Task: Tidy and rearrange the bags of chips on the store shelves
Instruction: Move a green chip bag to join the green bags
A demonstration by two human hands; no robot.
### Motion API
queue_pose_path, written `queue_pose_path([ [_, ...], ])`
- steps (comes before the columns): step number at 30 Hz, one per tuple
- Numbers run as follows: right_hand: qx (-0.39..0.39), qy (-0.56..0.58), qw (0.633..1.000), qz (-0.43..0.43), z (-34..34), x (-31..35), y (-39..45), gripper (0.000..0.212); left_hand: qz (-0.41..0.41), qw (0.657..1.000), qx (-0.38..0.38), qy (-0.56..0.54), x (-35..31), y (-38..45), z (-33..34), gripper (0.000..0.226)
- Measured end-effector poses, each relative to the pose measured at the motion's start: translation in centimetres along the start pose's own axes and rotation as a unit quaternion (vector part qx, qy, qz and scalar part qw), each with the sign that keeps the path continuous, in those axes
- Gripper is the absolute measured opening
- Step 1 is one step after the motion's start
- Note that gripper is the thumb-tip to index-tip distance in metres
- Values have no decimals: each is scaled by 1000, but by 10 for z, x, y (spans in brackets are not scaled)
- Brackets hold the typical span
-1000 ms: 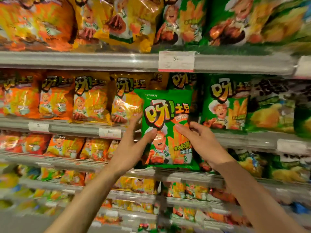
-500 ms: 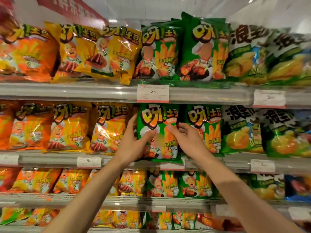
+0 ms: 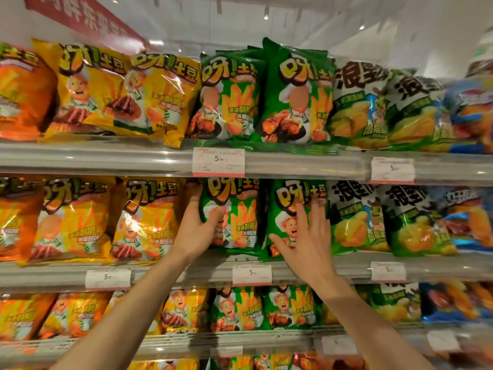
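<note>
A green chip bag (image 3: pixel 237 209) stands on the middle shelf (image 3: pixel 301 268) among other green bags. My left hand (image 3: pixel 196 231) grips its left edge, thumb across the front and fingers behind. My right hand (image 3: pixel 306 236) lies with spread, straight fingers on the neighbouring green bag (image 3: pixel 288 209) to the right. Yellow bags (image 3: pixel 144 217) fill the shelf to the left of my left hand.
The top shelf (image 3: pixel 293 161) carries orange, yellow and green bags (image 3: pixel 293 94), with a price tag (image 3: pixel 218 162) on its rail. Green corn-snack bags (image 3: pixel 357 217) and blue bags (image 3: pixel 464 214) stand to the right. A lower shelf (image 3: pixel 240 340) holds more bags.
The green bag went from out in front of the shelves up into the middle-shelf row. My right hand let go of it and moved right onto the neighbouring green bag.
</note>
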State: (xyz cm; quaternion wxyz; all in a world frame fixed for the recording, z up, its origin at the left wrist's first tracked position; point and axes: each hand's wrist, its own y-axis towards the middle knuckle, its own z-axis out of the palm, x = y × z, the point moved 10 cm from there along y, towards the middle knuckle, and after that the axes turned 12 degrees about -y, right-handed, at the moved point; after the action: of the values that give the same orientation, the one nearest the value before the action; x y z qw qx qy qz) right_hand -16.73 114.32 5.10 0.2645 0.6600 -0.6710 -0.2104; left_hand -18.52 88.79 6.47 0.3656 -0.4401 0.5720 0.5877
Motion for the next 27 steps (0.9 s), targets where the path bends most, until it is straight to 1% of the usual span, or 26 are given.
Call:
queue_pose_path([
  [1,-6,2,1000,-2,-1,-2,1,95,11,1000,10,6,1,2,4,40],
  [3,-15,2,1000,0,-4,-7,1,93,15,999,36,27,10,5,11,58],
  [5,-15,-7,1000,3,-4,-10,0,93,9,998,58,38,25,7,18,67],
  [8,-14,-24,1000,-5,-3,-7,-3,92,4,996,64,59,35,8,23,68],
  [10,-11,-31,999,-4,-2,-6,-2,92,11,993,55,99,33,8,21,71],
  [12,-13,-33,999,-5,-3,-6,-1,92,47,984,25,169,21,3,12,73],
  [14,-20,-30,999,-6,-5,-7,-1,92,104,972,-6,211,1,-11,2,67],
  [15,-24,-28,999,-6,-6,-7,-1,92,147,962,-19,229,-11,-21,-4,62],
  [17,-26,-25,999,-3,-7,-6,-2,91,237,929,-55,279,-32,-38,-24,52],
  [18,-26,-22,999,-1,-6,-5,-1,92,269,909,-80,308,-39,-43,-37,50],
  [19,-24,-20,1000,3,-5,-4,-1,92,282,891,-109,338,-42,-44,-51,50],
  [20,-21,-22,1000,7,-3,-4,0,92,273,876,-136,373,-40,-41,-65,52],
  [21,-17,-26,999,10,-2,-4,1,91,247,862,-157,413,-34,-36,-78,56],
  [22,-15,-30,999,12,-1,-3,1,90,205,853,-165,451,-22,-28,-89,61],
  [24,-21,-27,999,14,-1,-1,0,89,127,848,-149,492,6,-16,-101,73],
  [25,-25,-23,999,15,-1,0,-1,91,111,849,-141,498,16,-12,-103,77],
  [27,-27,-24,999,14,-3,2,-1,92,115,851,-146,491,21,-9,-102,75],
])
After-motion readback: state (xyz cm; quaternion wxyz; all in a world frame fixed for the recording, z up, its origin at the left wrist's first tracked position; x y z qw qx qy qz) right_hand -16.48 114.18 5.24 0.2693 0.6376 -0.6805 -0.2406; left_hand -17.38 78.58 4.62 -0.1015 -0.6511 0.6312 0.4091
